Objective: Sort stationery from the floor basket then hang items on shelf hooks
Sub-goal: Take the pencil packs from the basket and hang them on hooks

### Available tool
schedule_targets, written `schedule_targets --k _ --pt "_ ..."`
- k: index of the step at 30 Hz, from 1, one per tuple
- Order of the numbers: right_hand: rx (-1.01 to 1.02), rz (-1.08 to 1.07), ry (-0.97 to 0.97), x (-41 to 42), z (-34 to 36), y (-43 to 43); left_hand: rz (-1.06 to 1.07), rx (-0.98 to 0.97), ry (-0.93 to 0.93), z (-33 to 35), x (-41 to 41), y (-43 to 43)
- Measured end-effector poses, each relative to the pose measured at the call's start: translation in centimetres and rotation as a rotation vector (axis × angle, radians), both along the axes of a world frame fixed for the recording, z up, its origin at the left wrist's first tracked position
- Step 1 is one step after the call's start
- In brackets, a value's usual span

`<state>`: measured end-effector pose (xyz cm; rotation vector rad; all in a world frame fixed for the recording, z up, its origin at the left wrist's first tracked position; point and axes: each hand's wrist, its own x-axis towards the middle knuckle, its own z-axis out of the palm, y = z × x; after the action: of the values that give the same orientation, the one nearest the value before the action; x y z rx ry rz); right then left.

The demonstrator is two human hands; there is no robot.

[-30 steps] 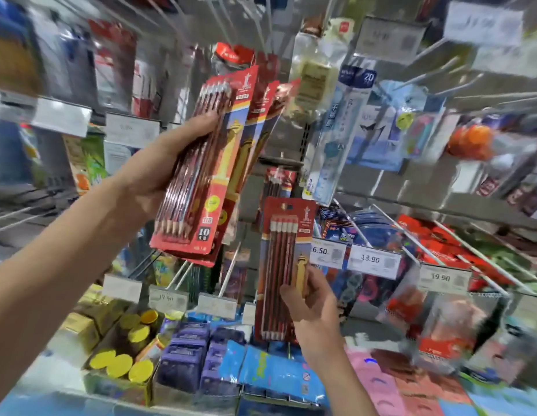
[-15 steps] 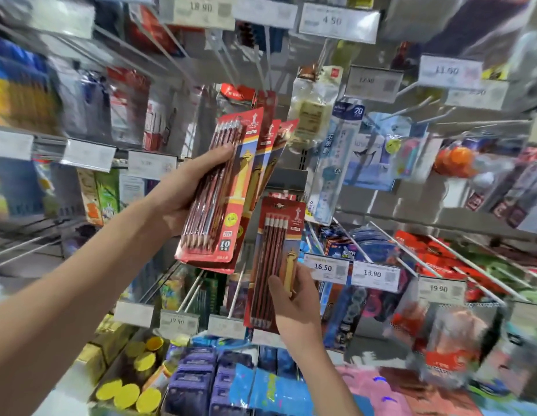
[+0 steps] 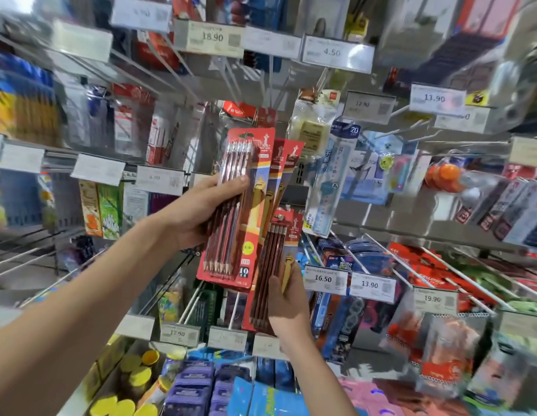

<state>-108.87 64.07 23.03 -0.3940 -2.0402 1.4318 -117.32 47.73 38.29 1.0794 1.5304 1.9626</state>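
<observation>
Pencil packs (image 3: 251, 211), three fanned, fill left hand (image 3: 195, 213); right hand (image 3: 289, 304) grips one pack (image 3: 276, 250).

I'm seeing clear glossy plastic blistered over the 10-pencil pack (image 3: 228, 211), glare streaking it, on shiny red card. The smaller pencil pack (image 3: 274, 259) matches: lacquered wood under film. The hook rods (image 3: 387, 261) read as smooth metal. The 16.50 price label (image 3: 323, 279) is matt paper.

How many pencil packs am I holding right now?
4: three fanned packs in the left hand, one pack in the right hand. More may hide behind them.
</observation>
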Motion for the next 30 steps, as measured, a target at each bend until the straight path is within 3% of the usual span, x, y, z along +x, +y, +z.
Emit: schedule_targets --k 5,13,17,21,23,27,30 --pt "0.054 -0.088 -0.164 -2.1 1.1 0.3 0.029 0.018 0.094 -0.2 0.1 0.0" --pt "-0.201 -0.048 -0.134 -6.0 1.7 2.5 0.039 0.022 0.128 -0.4 0.2 0.3" --pt "-0.151 -0.133 -0.191 -6.3 1.5 3.2 0.073 0.001 0.171 -0.6 0.2 0.2" --pt "-0.082 -0.075 -0.383 -4.0 1.2 1.4 0.083 0.007 0.214 -0.9 0.1 0.1" --pt "-0.021 -0.079 -0.236 -2.0 1.2 0.1 0.088 0.019 0.222 -1.0 0.0 0.2" --pt "0.055 -0.051 0.354 3.1 3.7 -3.2 0.090 0.039 0.220 -1.2 0.1 0.5" --pt "0.079 0.056 0.418 3.9 5.8 -4.3 0.099 0.064 0.212 -1.5 0.4 0.6"
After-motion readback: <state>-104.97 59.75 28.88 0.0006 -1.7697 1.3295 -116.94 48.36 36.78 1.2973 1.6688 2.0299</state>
